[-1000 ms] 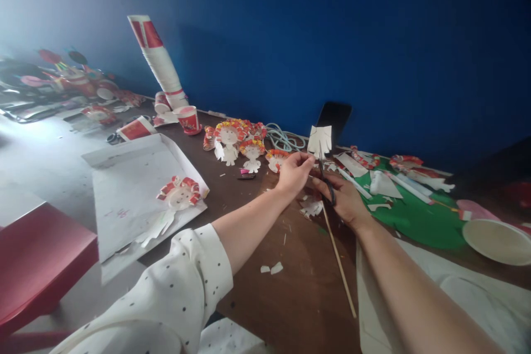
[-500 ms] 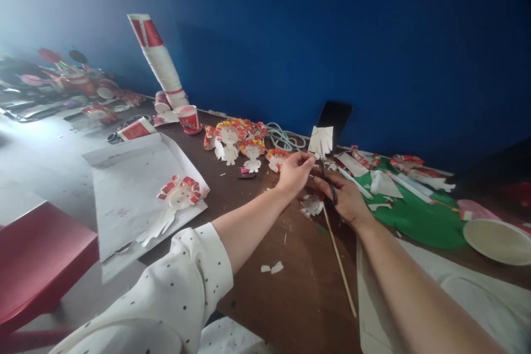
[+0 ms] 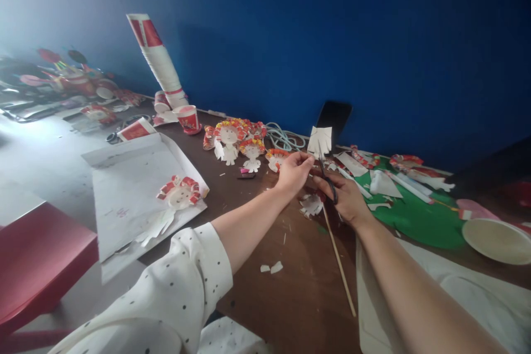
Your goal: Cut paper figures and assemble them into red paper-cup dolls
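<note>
A piece of white paper (image 3: 319, 140) with slits along its lower edge is pinched in the fingertips of my left hand (image 3: 293, 172). My right hand (image 3: 346, 198) is closed round a pair of dark-handled scissors (image 3: 329, 181), whose blades point up and reach the paper's lower edge. Below the hands, a thin wooden stick (image 3: 340, 263) lies on the brown table (image 3: 290, 298), next to a crumpled white paper cutout (image 3: 312, 206). Left of my left hand lie paper figures (image 3: 229, 135) with red and yellow fringed heads. Part of the pinched paper is hidden behind my fingers.
A leaning stack of paper cups (image 3: 161, 66) rises at the back left, beside a red cup (image 3: 188, 119). A dark phone (image 3: 335, 120) leans on the blue wall. At right lie a green disc (image 3: 431, 221) and a white bowl (image 3: 498, 240). Large white paper (image 3: 120, 188) lies left.
Almost nothing differs. The white paper has tilted or shifted very slightly at the scissor blades, while both hands keep nearly the same place.
</note>
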Demonstrator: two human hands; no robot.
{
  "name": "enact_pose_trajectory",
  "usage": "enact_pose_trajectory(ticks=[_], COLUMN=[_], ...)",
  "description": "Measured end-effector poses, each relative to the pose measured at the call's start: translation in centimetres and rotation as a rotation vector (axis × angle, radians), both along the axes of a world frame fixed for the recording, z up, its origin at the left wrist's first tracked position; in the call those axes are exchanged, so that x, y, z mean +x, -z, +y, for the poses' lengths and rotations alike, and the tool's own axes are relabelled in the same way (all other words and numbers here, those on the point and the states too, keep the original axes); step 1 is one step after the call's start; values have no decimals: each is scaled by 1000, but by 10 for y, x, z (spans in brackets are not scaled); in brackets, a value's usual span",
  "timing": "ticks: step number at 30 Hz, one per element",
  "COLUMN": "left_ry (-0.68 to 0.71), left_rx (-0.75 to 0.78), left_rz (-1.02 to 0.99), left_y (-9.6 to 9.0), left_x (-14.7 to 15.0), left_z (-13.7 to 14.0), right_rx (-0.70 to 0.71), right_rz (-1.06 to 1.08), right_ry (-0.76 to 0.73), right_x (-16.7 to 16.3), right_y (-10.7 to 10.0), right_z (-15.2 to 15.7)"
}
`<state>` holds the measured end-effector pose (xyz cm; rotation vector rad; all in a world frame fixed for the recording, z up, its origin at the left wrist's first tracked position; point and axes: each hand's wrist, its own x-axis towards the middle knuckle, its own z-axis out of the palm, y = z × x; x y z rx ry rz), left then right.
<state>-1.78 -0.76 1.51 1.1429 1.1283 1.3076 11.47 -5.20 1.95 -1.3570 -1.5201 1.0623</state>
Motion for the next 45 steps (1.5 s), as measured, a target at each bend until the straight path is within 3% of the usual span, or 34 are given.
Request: enact_pose_trajectory(ticks=[23,45], left_ry=[-6,-76], left_rx=[-1,32], left_rz=[55,-99], left_y=[2,-2], left_x=[0,0], left_z=[2,0], right_rx=[3,-23], right_rz=[-99,-123], right_ry=[1,-5], right_x=[-2,-3], right_y=[-7,-3], right_z=[-2,-1])
